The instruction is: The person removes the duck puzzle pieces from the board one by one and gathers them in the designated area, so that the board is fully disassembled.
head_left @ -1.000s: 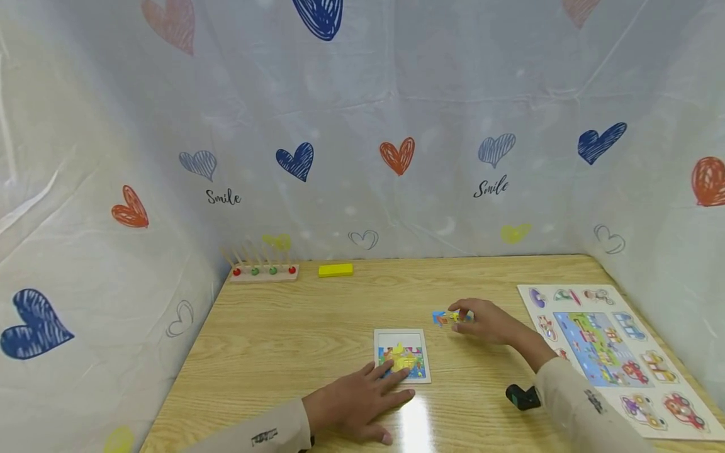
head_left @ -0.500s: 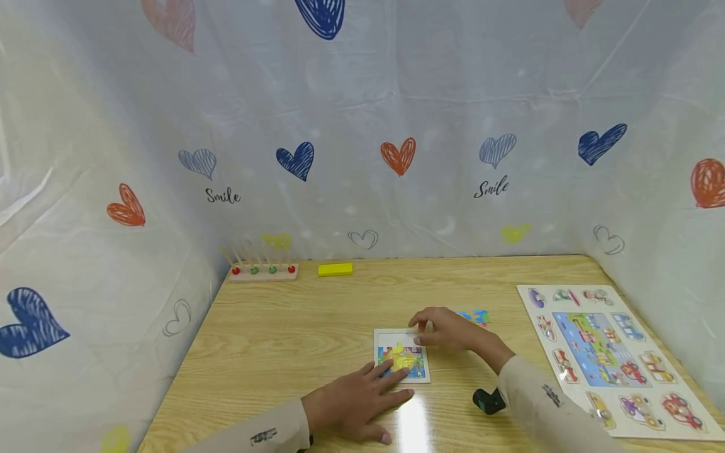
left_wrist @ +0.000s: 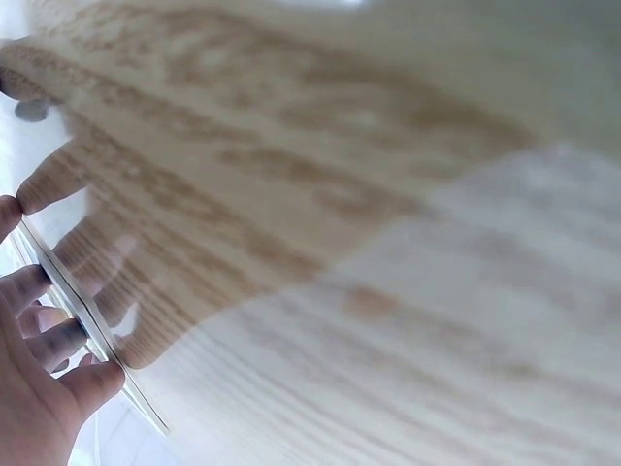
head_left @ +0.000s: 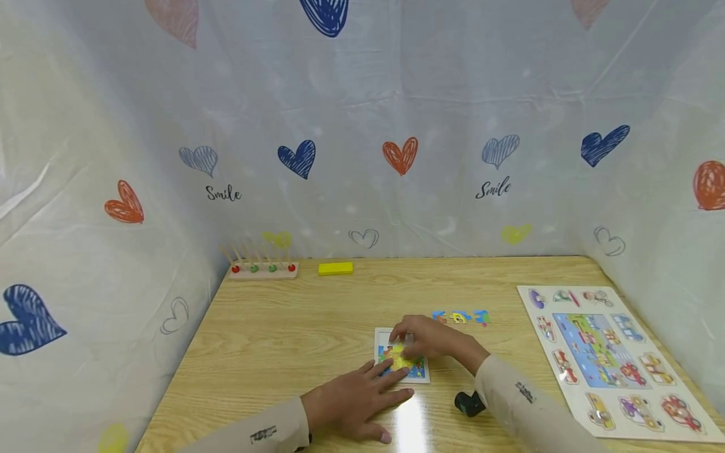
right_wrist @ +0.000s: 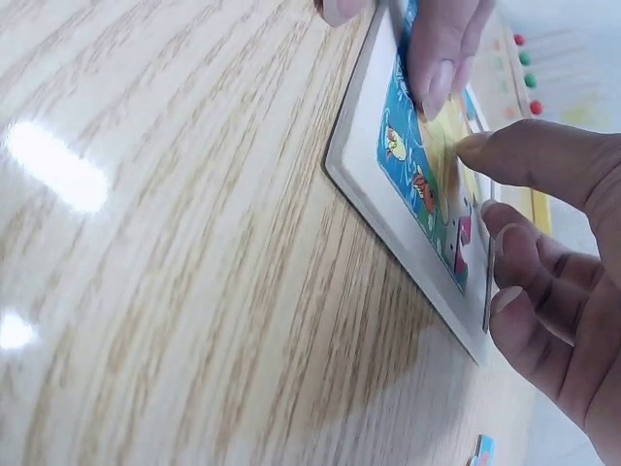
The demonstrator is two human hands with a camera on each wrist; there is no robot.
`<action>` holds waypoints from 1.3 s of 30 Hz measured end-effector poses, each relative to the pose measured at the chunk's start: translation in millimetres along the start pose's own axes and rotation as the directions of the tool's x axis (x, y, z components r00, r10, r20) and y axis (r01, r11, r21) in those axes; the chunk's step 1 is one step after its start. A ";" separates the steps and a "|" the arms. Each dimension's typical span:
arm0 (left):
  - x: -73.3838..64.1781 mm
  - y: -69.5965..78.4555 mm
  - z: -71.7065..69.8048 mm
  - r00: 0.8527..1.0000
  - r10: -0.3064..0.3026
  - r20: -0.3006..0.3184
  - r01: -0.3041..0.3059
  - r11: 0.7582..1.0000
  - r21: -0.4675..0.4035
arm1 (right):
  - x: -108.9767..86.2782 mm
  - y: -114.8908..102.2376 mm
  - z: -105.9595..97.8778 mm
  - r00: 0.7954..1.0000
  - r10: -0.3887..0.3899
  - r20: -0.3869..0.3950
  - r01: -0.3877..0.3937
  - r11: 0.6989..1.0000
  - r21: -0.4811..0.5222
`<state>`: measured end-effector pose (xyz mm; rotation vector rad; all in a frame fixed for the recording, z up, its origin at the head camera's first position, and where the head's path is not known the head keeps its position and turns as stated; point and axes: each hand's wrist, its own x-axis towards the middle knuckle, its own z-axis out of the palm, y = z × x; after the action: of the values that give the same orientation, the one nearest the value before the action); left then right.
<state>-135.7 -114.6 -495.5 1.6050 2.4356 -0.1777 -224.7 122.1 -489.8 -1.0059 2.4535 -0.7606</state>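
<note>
A small jigsaw puzzle in a white frame [head_left: 427, 374] lies on the table, its lower part filled with a yellow and blue picture. My left hand [head_left: 368, 402] rests with spread, straight fingers on the puzzle's lower left. In the left wrist view, its fingertips [left_wrist: 97, 383] lie along the frame's edge. My right hand [head_left: 433, 338] is over the upper right of the puzzle, fingers loosely bent. In the right wrist view, its thumb [right_wrist: 509, 155] touches the yellow part while the other fingers stay apart from it. No loose piece shows in that hand.
Several loose jigsaw pieces [head_left: 460, 317] lie behind the right hand. A large peg puzzle board [head_left: 552, 352] is at the right. A yellow block [head_left: 335, 268] and a pegged wooden stand with red and green beads [head_left: 264, 270] sit at the back. Heart-printed curtains [head_left: 362, 189] surround the table.
My right hand has moved left from the loose pieces onto the puzzle, uncovering those pieces. My left hand has stayed in place on the puzzle.
</note>
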 end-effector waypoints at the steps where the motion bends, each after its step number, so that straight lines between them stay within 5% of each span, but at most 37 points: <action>1: 0.1 -0.1 0.4 1.000 0.000 0.001 0.000 1.000 0.002 | 0.6 -1.5 0.3 1.000 -0.003 0.004 0.003 1.000 0.000; 39: 3.6 0.9 6.2 1.000 -0.007 -0.014 0.007 1.000 -0.018 | 6.9 -10.6 5.1 0.999 0.014 0.043 -0.013 1.000 -0.016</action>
<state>-135.6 -112.4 -502.4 1.5959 2.4469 -0.1452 -221.1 109.1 -488.3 -0.9998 2.4306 -0.7094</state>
